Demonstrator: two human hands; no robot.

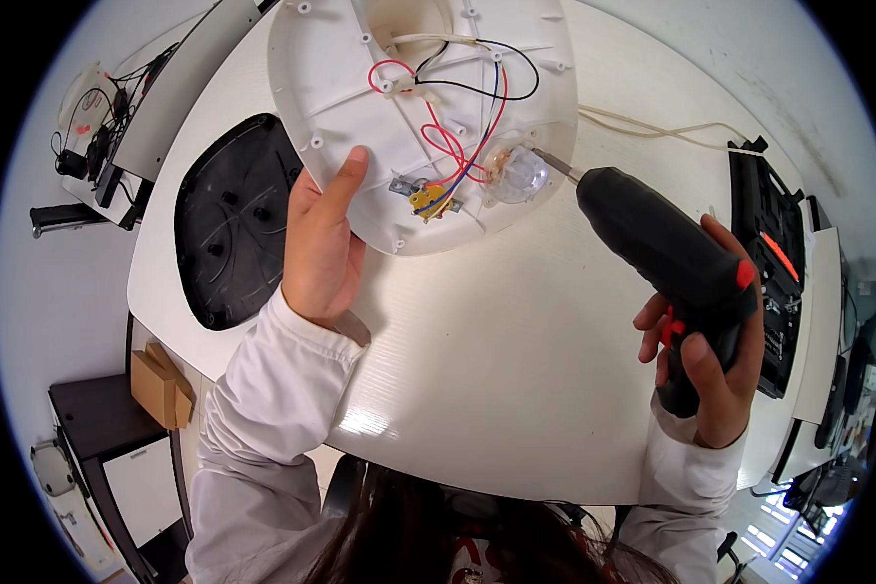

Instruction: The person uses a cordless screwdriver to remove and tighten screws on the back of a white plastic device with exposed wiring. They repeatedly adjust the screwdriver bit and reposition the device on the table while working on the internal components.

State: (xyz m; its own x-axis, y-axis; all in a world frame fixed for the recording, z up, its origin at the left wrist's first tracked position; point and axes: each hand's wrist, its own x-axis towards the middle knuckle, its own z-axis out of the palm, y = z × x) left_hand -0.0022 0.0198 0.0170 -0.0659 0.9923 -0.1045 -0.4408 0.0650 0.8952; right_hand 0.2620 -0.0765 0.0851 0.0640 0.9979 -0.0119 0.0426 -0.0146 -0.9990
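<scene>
My left hand [327, 234] grips the near left edge of a white plastic housing [336, 102], thumb on its inner face. The housing is tilted up, showing ribs, screw posts and red, blue, black and white wires. A yellow round switch-like part [430, 201] sits near its lower edge, and a clear plastic dome [522, 177] lies to the right of that. My right hand [715, 355] is wrapped round the handle of a black cordless screwdriver [657, 229] with red buttons. Its bit points at the dome's right edge; whether it touches a screw I cannot tell.
A black plastic base plate [229, 229] lies on the white table [477, 370] at the left. An open black tool case [774, 263] stands at the right edge. A pale cable [652, 129] runs from behind the housing towards the case. Cardboard boxes [161, 384] rest on a dark cabinet below left.
</scene>
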